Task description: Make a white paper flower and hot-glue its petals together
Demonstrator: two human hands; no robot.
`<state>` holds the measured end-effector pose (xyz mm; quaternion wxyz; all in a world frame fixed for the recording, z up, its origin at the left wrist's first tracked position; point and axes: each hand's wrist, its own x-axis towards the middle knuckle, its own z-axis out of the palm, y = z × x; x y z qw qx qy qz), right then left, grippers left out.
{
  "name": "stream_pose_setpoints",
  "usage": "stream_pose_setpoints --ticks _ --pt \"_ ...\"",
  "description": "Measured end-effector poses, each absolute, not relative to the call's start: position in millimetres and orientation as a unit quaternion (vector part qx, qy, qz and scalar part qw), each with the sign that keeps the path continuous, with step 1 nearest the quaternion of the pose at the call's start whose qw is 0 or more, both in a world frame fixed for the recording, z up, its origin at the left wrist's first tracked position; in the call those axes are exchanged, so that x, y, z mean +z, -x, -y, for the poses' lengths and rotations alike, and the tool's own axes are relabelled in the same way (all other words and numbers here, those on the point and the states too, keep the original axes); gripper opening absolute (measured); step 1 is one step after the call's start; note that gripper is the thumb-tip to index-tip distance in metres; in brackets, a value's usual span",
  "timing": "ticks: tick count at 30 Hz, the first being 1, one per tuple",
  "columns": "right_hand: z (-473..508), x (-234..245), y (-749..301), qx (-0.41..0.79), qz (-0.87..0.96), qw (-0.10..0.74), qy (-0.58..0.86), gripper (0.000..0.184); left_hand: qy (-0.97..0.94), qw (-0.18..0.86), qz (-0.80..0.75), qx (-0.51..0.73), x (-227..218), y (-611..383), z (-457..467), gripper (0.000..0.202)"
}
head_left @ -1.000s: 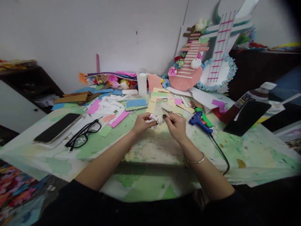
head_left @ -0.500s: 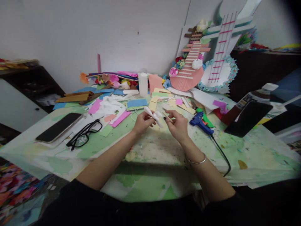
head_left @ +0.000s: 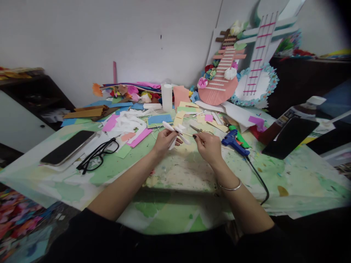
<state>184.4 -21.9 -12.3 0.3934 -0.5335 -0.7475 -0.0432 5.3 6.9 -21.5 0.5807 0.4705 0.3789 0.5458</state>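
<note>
My left hand (head_left: 163,142) is closed on a white paper flower (head_left: 180,128), pinching it while its petals stick out above and to the right of the fingers. My right hand (head_left: 210,148) grips a thin pale stick (head_left: 188,135) between thumb and fingers. The stick's left end reaches the flower; whether it goes inside cannot be made out. Just behind my right hand lies a pair of scissors (head_left: 195,128), its blades pointing left. To the right of that hand a blue glue gun (head_left: 235,142) rests on the table.
Black glasses (head_left: 99,155) and a phone (head_left: 68,148) lie at left. Coloured paper scraps (head_left: 160,119) and a white roll (head_left: 166,98) are behind my hands. Paper instruments (head_left: 219,91) lean on the wall. A bottle (head_left: 290,117) and a dark tablet-like panel (head_left: 292,138) stand at right.
The flower has turned in my left hand, its petals now spread differently. My right hand has rotated and shifted slightly right and down, bringing the stick against the flower and uncovering more of the scissors.
</note>
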Motion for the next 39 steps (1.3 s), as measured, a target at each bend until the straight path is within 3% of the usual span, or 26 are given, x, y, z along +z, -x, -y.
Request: stream_pose_setpoints --ticks 10,15,30,39 --pt "19.3 -15.5 -179.2 0.018 0.75 0.456 0.479 0.025 -0.477 0.612 -0.35 0.525 -26.0 -7.5 -8.1 0.055" --pt "20.7 -16.5 -178.4 0.013 0.775 0.458 0.435 0.037 -0.482 0.616 -0.36 0.509 -25.2 -9.6 -5.0 0.051" --pt "20.8 -15.5 -181.0 -0.034 0.779 0.47 0.413 0.043 -0.472 0.632 -0.346 0.508 -23.4 -10.7 -2.6 0.05" --pt "20.4 -14.6 -182.0 -0.043 0.763 0.487 0.423 0.042 -0.522 0.607 -0.346 0.489 -27.3 -6.2 -1.3 0.036"
